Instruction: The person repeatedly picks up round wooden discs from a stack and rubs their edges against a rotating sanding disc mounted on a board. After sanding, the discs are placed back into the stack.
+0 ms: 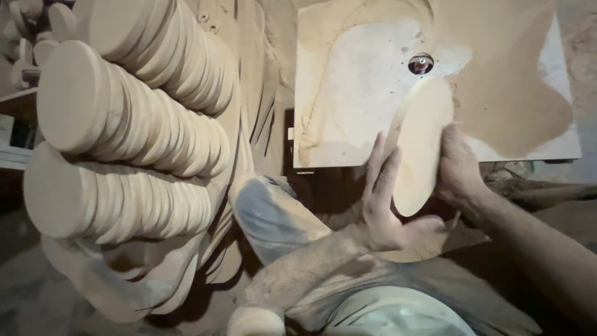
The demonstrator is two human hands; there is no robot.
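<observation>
- Stacks of round wooden discs (134, 134) are filling the left side of the view, lying in long leaning rows, one above another, all coated in pale dust.
- A pale square tabletop (348, 106) is sitting at the upper right, with drifts of brown sawdust (510, 93) covering its right half and top edge.
- The person's dusty trouser leg (273, 218) is showing below the tabletop, between the stacks and the hands.
- An oval wooden board (420, 146) is being held on edge, tilted, with its upper end resting over the tabletop's near edge and its lower end hanging past it toward the person.
- The left hand (385, 199) is gripping the board's left edge, fingers stretched up along its face and the thumb reaching under its lower end.
- The right hand (457, 165) is pressing against the board's right edge, fingers curled around it.
- A small round cutter head (421, 63) is sticking up through the tabletop, just beside the board's upper end; whether they are touching I cannot tell.
</observation>
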